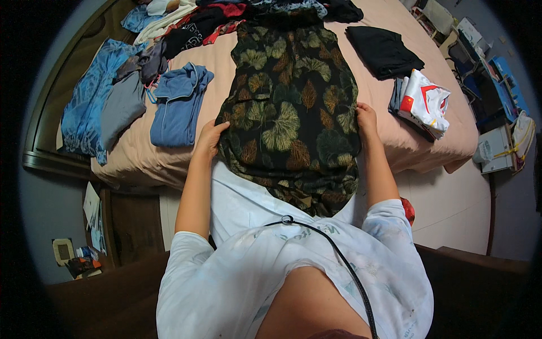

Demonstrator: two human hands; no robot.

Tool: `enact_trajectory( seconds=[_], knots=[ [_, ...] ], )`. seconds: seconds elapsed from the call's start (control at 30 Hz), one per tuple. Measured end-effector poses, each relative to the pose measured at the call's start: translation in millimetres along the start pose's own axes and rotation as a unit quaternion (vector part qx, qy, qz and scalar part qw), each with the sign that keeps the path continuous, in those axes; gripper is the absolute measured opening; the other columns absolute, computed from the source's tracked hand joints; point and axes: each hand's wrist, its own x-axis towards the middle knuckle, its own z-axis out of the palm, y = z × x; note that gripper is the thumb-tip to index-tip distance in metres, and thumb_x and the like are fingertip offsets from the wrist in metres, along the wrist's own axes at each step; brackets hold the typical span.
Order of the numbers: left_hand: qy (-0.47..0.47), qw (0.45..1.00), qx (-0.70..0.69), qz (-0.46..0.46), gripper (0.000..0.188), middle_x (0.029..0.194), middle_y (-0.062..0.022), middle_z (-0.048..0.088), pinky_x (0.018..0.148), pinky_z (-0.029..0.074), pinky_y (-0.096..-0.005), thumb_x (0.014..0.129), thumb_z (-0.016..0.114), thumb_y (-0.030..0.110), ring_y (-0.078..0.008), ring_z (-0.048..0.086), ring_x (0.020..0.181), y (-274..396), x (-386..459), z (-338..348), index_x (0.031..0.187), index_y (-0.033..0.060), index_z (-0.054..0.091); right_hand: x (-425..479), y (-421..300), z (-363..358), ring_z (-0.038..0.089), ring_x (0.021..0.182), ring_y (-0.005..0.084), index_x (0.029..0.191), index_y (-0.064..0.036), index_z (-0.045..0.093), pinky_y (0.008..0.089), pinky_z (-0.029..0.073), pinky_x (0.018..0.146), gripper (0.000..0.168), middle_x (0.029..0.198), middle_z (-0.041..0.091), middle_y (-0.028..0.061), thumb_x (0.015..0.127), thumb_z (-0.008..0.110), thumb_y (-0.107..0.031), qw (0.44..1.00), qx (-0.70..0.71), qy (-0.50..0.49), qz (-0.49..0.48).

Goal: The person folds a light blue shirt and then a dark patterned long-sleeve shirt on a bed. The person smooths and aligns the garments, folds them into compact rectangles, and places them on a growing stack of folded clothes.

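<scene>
A black sleeveless garment (292, 97) printed with ginkgo and other leaves in green and brown lies spread on the bed before me. Its dark upper end points away from me, and its lower end hangs over the bed's near edge onto my lap. My left hand (210, 136) pinches the garment's left edge between thumb and fingers. At the opposite edge, my right hand (366, 118) grips the cloth at about the same height. Part of each hand's fingers is hidden by the fabric.
Left of the garment lie a folded blue zip jacket (178, 106), a grey garment (123, 110) and a blue patterned cloth (91, 101). Folded black clothing (383, 53) and a white-and-red garment (424, 104) on a stack sit right. A clothes pile (199, 29) covers the far side. The bed (383, 99) has a peach sheet.
</scene>
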Motion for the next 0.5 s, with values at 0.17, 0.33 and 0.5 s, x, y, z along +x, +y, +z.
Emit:
enact_trajectory(
  seconds=[0.17,0.33,0.5],
  knots=[
    [-0.034,0.995,0.0,-0.09,0.028,0.092,-0.0147,0.067,0.065,0.057,-0.0381,0.08,0.068,0.014,-0.0238,0.067,0.076,16.2,31.2,36.7,0.101,-0.0039,0.061,37.9,7.5,46.8,0.063,0.082,0.0187,0.102,0.002,0.062,0.0305,0.049,0.075,0.018,0.09,0.067,0.0081,0.086,0.057,-0.004,0.992,0.062,0.107,0.012],
    [-0.139,0.955,-0.238,-0.112,0.029,0.094,-0.0142,0.067,0.07,0.057,-0.0408,0.082,0.069,0.02,-0.0246,0.067,0.08,8.9,65.2,62.7,0.101,-0.001,0.063,4.8,-18.9,94.7,0.065,0.083,0.0208,0.112,-0.006,0.06,0.0365,0.056,0.072,0.036,0.109,0.063,0.0105,0.094,0.051,-0.035,0.806,0.368,-0.329,0.326],
    [-0.09,0.957,-0.277,-0.016,0.032,0.099,-0.0142,0.066,0.079,0.055,-0.0434,0.083,0.067,0.025,-0.0258,0.065,0.089,20.1,59.0,31.4,0.104,0.0015,0.063,-34.6,-81.4,91.6,0.061,0.097,0.0243,0.116,-0.006,0.058,0.0405,0.052,0.08,0.042,0.113,0.061,0.0129,0.082,0.066,-0.029,0.906,0.293,-0.213,0.221]
  ],
)
